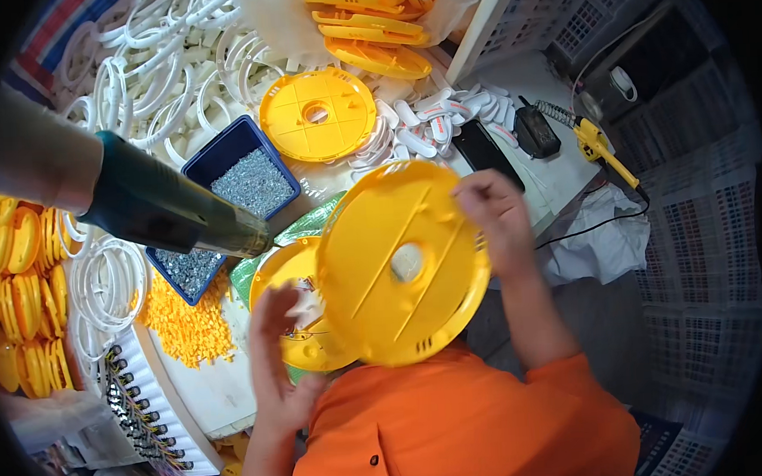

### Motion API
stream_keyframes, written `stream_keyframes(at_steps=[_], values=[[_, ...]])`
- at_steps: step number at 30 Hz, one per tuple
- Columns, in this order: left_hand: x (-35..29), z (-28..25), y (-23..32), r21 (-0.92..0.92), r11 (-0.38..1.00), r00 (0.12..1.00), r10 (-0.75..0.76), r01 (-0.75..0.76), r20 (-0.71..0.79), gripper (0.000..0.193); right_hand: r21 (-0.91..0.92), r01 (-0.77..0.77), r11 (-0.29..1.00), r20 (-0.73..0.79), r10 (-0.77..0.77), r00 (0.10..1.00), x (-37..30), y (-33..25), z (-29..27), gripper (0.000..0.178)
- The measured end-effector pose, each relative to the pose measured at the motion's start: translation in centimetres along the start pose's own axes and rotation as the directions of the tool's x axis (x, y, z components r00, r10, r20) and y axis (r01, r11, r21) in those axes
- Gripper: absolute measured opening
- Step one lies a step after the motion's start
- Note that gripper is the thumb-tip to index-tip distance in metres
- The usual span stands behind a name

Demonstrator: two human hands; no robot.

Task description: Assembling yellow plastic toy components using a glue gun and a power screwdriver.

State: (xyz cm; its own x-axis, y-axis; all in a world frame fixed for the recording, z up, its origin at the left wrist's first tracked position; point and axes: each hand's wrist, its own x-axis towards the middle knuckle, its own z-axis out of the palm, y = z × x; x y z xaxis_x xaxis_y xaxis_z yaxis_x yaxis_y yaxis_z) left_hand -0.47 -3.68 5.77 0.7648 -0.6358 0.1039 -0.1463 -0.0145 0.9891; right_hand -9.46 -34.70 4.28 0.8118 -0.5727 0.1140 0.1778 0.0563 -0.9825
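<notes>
My right hand (496,219) grips a round yellow plastic cover (369,256) by its right edge, fingers closed on the rim. The cover is tilted up before me and has a round hole in its middle. My left hand (282,355) is beside the cover's left edge, thumb and fingers apart, slightly blurred. Behind the cover, partly hidden, a second yellow round housing (289,264) lies on a green mat (315,220), with something white and thin wires inside. A dark green power screwdriver (172,201) points its tip at that housing from the left.
Blue bins (194,166) hold small screws. Around them are orange-yellow small parts (183,322), white rings (112,286) and another yellow cover (317,112). Small white pieces (423,128), a black phone (487,156) and a yellow-handled soldering iron (605,150) lie to the right.
</notes>
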Motion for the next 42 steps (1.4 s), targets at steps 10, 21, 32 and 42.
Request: stream_keyframes(at_steps=[10,21,32,42], values=[[-0.7,0.4,-0.4,-0.617,0.752,0.895,-0.413,0.232,-0.167,0.067,-0.229,0.165,0.959,0.194,-0.121,0.974,4.0,2.2,5.3,0.016],[-1.3,-0.6,-0.3,-0.597,0.785,0.868,-0.404,0.166,-0.29,0.073,-0.679,0.71,0.186,0.596,-0.424,0.681,14.1,6.9,6.4,0.017],[-0.9,-0.6,-0.8,-0.569,0.793,0.853,-0.437,0.216,-0.285,0.073,-0.803,0.595,0.039,0.508,-0.477,0.717,1.3,3.6,-6.7,0.023],[-1.4,-0.9,-0.9,-0.57,0.791,0.871,-0.425,0.223,-0.248,0.074,-0.79,0.579,0.202,0.46,-0.428,0.778,3.7,4.9,-3.2,0.017]])
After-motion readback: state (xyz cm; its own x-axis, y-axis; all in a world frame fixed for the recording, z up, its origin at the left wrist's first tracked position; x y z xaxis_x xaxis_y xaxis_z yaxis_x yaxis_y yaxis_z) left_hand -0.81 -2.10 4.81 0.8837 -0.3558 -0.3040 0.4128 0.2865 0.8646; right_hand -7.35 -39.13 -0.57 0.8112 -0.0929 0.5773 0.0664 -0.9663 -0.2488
